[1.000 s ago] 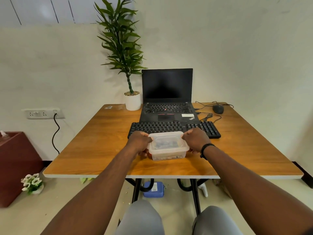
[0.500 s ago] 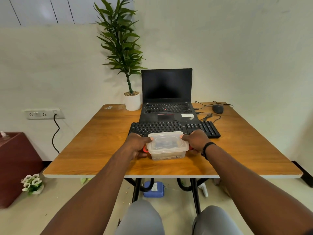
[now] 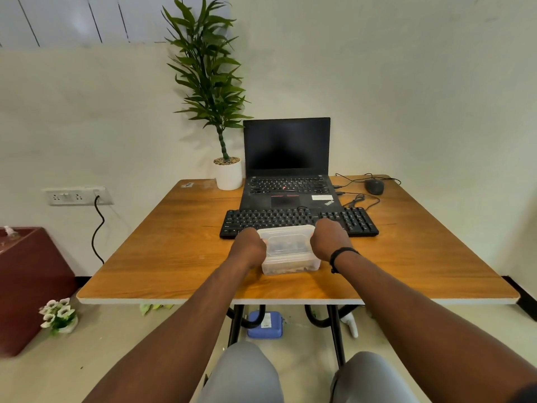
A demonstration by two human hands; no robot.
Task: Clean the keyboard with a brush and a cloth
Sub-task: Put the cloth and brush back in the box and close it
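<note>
Keyboard [image 3: 299, 221]: black, flat on the counter [image 3: 162, 257], just behind the plastic container [image 3: 289, 250] | left hand [image 3: 248, 247]: grip clasped on container's left side | right hand [image 3: 328, 239]: grip clasped on its right side | container: clear, lidded, resting on counter | laptop [image 3: 287, 173]: open, screen dark, behind keyboard | mouse [image 3: 374, 186]: far right

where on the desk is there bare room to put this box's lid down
Two bare patches of the table: the left side, bordered by the keyboard, the plant pot and the left edge; and the right side, beyond the keyboard's number pad. It is crowded in the middle, with the laptop, keyboard and container, and back right with the mouse and cables.
</note>
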